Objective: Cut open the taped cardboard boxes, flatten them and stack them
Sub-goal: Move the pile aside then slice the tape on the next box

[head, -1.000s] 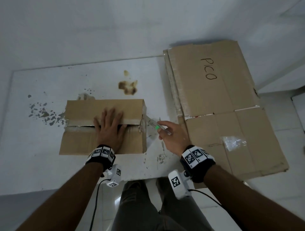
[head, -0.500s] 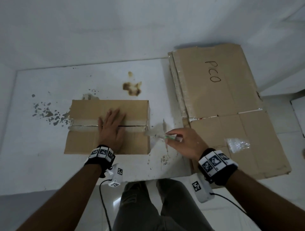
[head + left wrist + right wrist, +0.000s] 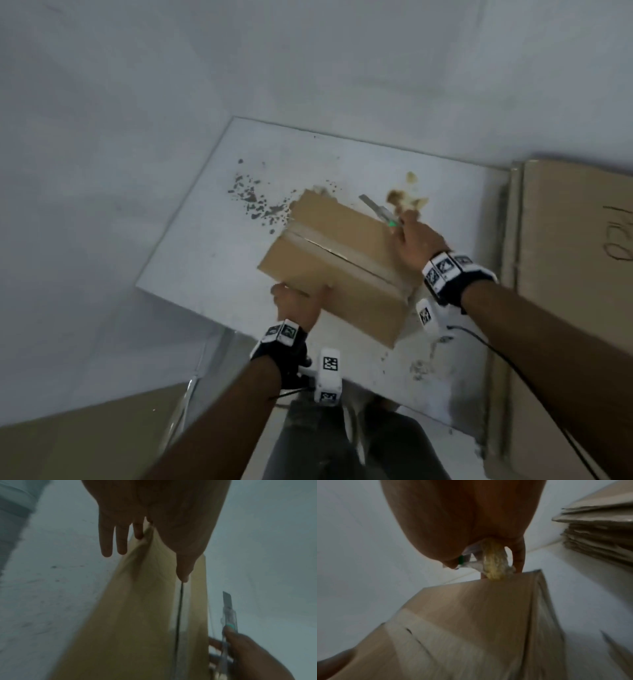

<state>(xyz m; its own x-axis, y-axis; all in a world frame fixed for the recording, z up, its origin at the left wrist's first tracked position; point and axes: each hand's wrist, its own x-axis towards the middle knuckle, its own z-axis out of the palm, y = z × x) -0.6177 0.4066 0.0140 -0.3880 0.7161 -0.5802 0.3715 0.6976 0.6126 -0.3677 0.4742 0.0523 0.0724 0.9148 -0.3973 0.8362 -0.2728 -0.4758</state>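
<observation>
A person's left hand (image 3: pixel 297 305) grips the near corner of a taped cardboard box (image 3: pixel 337 260) at the centre of the head view, thumb on the top face and fingers (image 3: pixel 120 539) reaching down the side, as the left wrist view shows. The box sits skewed on a stained white table (image 3: pixel 212 240), its top seam (image 3: pixel 339 251) running from upper left to lower right, slit open along the strip of clear tape. The right hand (image 3: pixel 416 241), at the box's far right corner, is clamped on a utility knife (image 3: pixel 380 210) with a clear handle and a green slider, the extended blade pointing to the upper left of the frame above the box. In the right wrist view the same hand also holds a crumpled wad of tape (image 3: pixel 494 561) against the box edge, fingers curled around it. A stack of flattened cardboard (image 3: pixel 575 274) lies along the right edge of the frame, beside the table, with handwritten marker letters on its top sheet. The person's dark trousers (image 3: pixel 342 445) show at the bottom centre.
</observation>
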